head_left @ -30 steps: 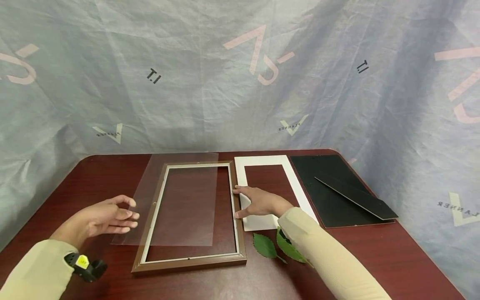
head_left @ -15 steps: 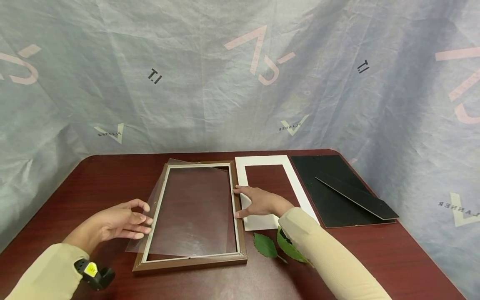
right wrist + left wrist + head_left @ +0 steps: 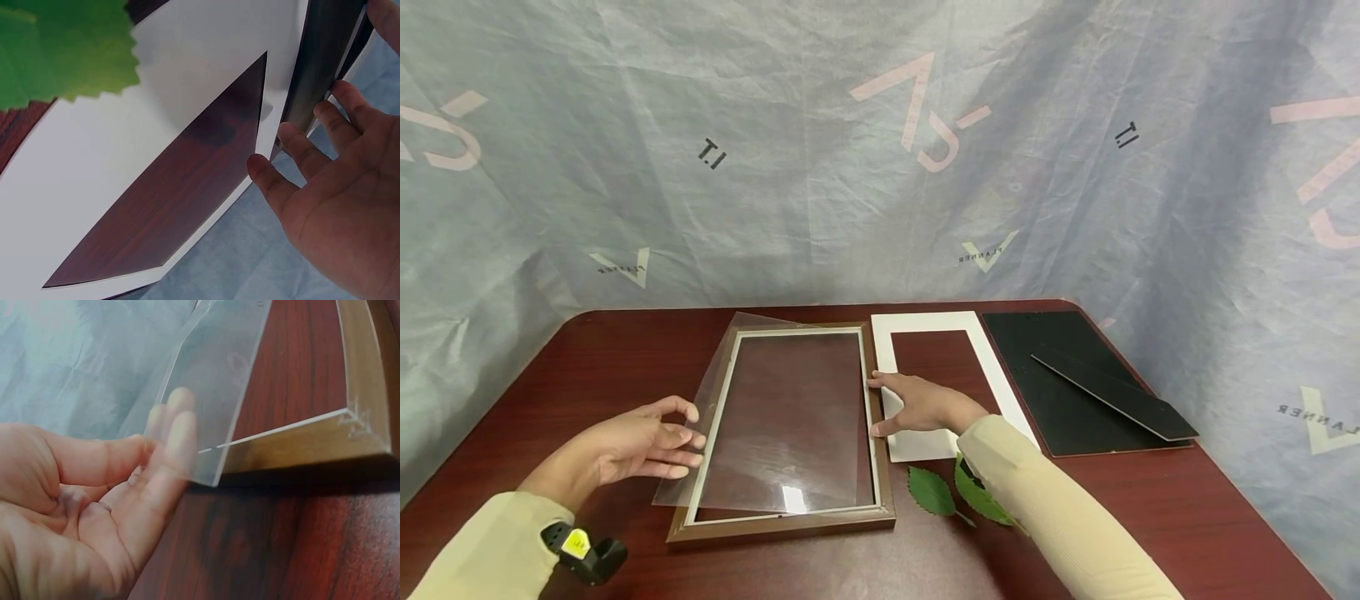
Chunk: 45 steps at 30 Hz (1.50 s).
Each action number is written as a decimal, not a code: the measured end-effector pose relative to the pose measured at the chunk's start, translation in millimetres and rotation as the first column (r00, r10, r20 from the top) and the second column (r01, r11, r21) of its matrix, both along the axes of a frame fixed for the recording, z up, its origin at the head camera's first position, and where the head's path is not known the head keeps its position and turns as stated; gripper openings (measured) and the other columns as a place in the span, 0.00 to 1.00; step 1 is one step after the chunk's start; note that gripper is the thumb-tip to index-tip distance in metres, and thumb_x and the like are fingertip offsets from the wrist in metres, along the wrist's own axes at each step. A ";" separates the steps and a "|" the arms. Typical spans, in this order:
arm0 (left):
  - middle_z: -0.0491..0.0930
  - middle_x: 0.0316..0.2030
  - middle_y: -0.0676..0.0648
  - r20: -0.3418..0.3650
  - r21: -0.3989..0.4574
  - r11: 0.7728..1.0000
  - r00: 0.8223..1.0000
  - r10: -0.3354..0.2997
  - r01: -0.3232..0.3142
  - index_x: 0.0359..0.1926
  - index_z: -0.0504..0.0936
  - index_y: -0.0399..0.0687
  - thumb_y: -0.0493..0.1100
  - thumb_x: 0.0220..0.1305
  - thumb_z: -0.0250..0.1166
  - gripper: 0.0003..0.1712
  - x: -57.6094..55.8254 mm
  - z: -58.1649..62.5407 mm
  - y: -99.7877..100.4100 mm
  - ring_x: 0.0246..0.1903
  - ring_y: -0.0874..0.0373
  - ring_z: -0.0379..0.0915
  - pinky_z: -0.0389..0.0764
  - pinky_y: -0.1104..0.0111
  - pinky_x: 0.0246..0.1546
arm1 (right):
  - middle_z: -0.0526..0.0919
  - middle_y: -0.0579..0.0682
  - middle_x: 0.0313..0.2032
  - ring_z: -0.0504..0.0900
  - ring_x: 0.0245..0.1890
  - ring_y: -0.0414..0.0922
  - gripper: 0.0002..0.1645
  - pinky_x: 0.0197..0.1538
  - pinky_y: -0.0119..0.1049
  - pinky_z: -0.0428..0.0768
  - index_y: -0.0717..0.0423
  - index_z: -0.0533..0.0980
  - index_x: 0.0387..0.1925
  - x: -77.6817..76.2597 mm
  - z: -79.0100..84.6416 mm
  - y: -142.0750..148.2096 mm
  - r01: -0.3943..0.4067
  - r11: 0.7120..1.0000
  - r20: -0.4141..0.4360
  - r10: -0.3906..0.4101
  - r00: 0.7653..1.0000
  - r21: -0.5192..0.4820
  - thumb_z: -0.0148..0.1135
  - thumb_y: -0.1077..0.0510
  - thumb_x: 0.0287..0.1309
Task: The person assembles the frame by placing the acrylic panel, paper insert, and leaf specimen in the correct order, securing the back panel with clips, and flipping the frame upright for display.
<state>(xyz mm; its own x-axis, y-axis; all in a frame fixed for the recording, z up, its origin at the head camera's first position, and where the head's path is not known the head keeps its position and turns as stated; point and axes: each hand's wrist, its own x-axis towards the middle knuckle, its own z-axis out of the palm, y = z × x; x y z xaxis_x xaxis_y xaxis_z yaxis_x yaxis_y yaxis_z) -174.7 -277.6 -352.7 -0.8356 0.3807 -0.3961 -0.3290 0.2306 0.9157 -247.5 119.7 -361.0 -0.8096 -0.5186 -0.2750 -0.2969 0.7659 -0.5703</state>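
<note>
My left hand [image 3: 632,446] pinches the near left part of a clear plastic sheet [image 3: 775,425] between thumb and fingers. In the left wrist view, the fingers show through the sheet [image 3: 215,387]. It lies askew over the brown picture frame [image 3: 782,527], sticking out past the frame's left side and far left corner. A bright reflection shows near its front edge. My right hand [image 3: 925,404] touches the frame's right side with spread fingers and thumb. The right wrist view shows those fingers [image 3: 300,150] along the frame's outer edge [image 3: 319,56].
A white mat board [image 3: 917,450] with a cut-out window lies right of the frame. Beyond it is a black backing board [image 3: 1037,392] with its stand leg [image 3: 1112,392] tilted up. Green leaves [image 3: 931,492] lie in front. A grey cloth [image 3: 775,225] hangs behind the table.
My left hand has moved right with the clear sheet, which now covers most of the frame and has turned slightly. My right hand has stayed at the frame's right side.
</note>
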 end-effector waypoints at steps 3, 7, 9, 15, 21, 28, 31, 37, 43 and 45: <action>0.81 0.40 0.49 -0.001 0.009 1.000 1.000 -0.009 0.009 0.49 0.66 0.47 0.30 0.76 0.51 0.09 -0.2 0.1 1.4 0.39 0.55 0.84 0.85 0.62 0.41 | 0.55 0.48 0.79 0.52 0.78 0.52 0.46 0.74 0.53 0.59 0.50 0.64 0.76 0.0 0.3 -0.3 -0.010 1.000 -0.002 0.010 1.000 0.002 0.74 0.49 0.60; 0.81 0.40 0.49 -0.011 0.001 1.000 1.000 -0.007 0.007 0.49 0.66 0.47 0.30 0.76 0.50 0.08 -0.3 -0.1 3.5 0.39 0.55 0.84 0.85 0.61 0.40 | 0.55 0.48 0.79 0.52 0.78 0.53 0.46 0.74 0.53 0.59 0.51 0.64 0.76 0.5 0.7 -0.5 -0.011 1.000 -0.001 0.011 1.000 0.006 0.73 0.49 0.61; 0.81 0.40 0.49 -0.013 -0.002 1.000 1.000 -0.003 0.003 0.48 0.66 0.47 0.30 0.75 0.50 0.08 -0.4 -0.6 4.5 0.39 0.55 0.84 0.85 0.61 0.40 | 0.56 0.48 0.79 0.52 0.78 0.52 0.46 0.73 0.53 0.59 0.50 0.64 0.76 0.8 0.9 -0.6 -0.005 1.000 0.001 0.005 1.000 0.003 0.74 0.49 0.60; 0.80 0.41 0.47 -0.008 0.013 1.000 1.000 0.003 -0.003 0.49 0.65 0.45 0.30 0.75 0.50 0.08 -0.7 -3.7 7.8 0.41 0.53 0.85 0.85 0.60 0.41 | 0.56 0.47 0.78 0.53 0.78 0.51 0.47 0.73 0.52 0.59 0.49 0.64 0.76 -0.3 0.4 -0.6 -0.001 1.000 0.002 0.001 1.000 -0.011 0.75 0.48 0.59; 0.80 0.42 0.46 0.006 0.060 0.998 1.000 -0.007 0.007 0.48 0.65 0.46 0.30 0.75 0.51 0.08 -0.3 -8.0 13.9 0.41 0.53 0.84 0.85 0.59 0.43 | 0.56 0.47 0.78 0.53 0.78 0.51 0.47 0.74 0.52 0.59 0.49 0.64 0.76 -0.7 0.0 -0.3 -0.011 1.000 -0.006 0.011 1.000 -0.006 0.74 0.48 0.59; 0.78 0.42 0.45 0.004 0.056 0.998 1.000 -0.022 0.022 0.47 0.64 0.44 0.30 0.75 0.51 0.07 2.1 -9.4 20.7 0.43 0.51 0.84 0.85 0.57 0.44 | 0.55 0.47 0.79 0.53 0.78 0.51 0.47 0.73 0.52 0.60 0.49 0.64 0.76 -0.9 -0.2 0.4 -0.008 1.000 -0.001 0.008 1.000 -0.005 0.74 0.47 0.59; 0.78 0.44 0.41 -0.008 0.015 1.000 1.000 -0.018 0.018 0.49 0.63 0.38 0.30 0.74 0.51 0.07 3.6 -8.3 23.5 0.43 0.48 0.84 0.85 0.55 0.44 | 0.55 0.48 0.79 0.53 0.78 0.51 0.47 0.74 0.52 0.59 0.50 0.64 0.76 -0.7 0.7 0.1 -0.014 1.000 -0.005 0.014 1.000 -0.002 0.74 0.48 0.59; 0.79 0.45 0.33 -0.057 -0.130 0.991 0.998 0.016 -0.024 0.55 0.59 0.24 0.28 0.70 0.50 0.17 6.2 -3.2 34.5 0.39 0.47 0.85 0.86 0.56 0.41 | 0.55 0.49 0.79 0.53 0.78 0.52 0.47 0.74 0.52 0.59 0.51 0.64 0.76 -0.4 1.4 0.2 -0.023 1.000 -0.008 0.023 1.000 -0.002 0.74 0.49 0.59; 0.81 0.36 0.37 -0.178 -0.363 0.929 0.984 0.009 -0.074 0.53 0.65 0.18 0.26 0.68 0.52 0.16 8.5 2.0 50.3 0.29 0.52 0.79 0.86 0.58 0.32 | 0.54 0.49 0.79 0.53 0.78 0.52 0.47 0.74 0.53 0.59 0.51 0.63 0.76 0.4 3.0 0.1 -0.020 1.000 0.010 0.021 1.000 -0.011 0.74 0.49 0.60; 0.82 0.34 0.38 -0.211 -0.409 0.908 0.978 0.003 -0.091 0.51 0.66 0.17 0.26 0.66 0.53 0.15 9.0 4.0 53.6 0.29 0.53 0.77 0.86 0.57 0.31 | 0.54 0.49 0.79 0.52 0.78 0.52 0.47 0.74 0.53 0.59 0.52 0.63 0.76 0.4 3.3 -0.2 -0.025 1.000 0.006 0.026 1.000 -0.009 0.74 0.50 0.60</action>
